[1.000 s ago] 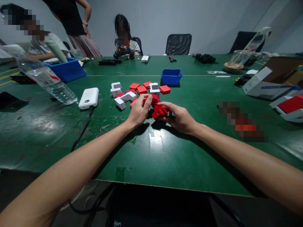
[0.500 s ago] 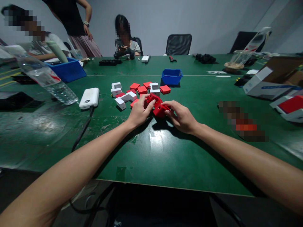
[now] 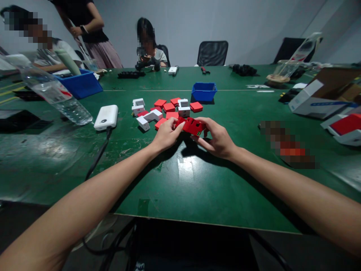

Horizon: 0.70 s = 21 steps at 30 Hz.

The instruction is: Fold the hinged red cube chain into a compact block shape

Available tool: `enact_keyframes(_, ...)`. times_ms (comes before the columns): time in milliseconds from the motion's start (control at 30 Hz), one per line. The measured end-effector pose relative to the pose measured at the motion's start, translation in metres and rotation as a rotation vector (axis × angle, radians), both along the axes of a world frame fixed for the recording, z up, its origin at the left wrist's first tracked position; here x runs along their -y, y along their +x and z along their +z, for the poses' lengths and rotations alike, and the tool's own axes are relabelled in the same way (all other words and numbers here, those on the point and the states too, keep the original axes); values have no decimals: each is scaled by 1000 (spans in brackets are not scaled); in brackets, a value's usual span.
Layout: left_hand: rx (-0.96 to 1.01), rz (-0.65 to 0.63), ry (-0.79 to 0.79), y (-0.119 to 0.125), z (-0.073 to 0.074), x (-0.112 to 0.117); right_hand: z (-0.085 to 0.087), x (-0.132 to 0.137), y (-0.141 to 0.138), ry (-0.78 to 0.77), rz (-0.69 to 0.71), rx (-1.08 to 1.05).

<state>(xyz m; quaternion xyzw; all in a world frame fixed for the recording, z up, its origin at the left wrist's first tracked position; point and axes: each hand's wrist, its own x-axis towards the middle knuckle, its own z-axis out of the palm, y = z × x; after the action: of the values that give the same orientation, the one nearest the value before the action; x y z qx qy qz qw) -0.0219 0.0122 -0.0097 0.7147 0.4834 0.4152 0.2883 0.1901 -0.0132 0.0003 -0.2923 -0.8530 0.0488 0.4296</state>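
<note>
OK so the left hand [image 3: 168, 133] is pinching the left end of a red plastic part [image 3: 192, 127], thumb lying over the near side. The right hand [image 3: 220, 140] is curling its fingers around the right end; can't tell if that thumb is actually touching. The part's hovering just above the green table [image 3: 158, 184], looking kinda blocky, showing a few dark openings and some tiny yellow-green marks near its lower right corner. Red blocks [image 3: 169, 107] and white brackets [image 3: 143, 123] are lying just beyond, a blue bin [image 3: 203, 96] sitting farther back.
</note>
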Motion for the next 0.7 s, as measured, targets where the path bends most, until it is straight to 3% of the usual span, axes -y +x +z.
enact_keyframes(233, 8, 32, -10, 2, 8, 7, 0, 0, 1, -78, -113, -38)
enact_keyframes(433, -6, 12, 87, 4, 12, 12, 4, 0, 0, -181, -172, -56)
enact_keyframes(700, 42, -109, 122, 3, 7, 12, 5, -2, 2, -288, -182, -91)
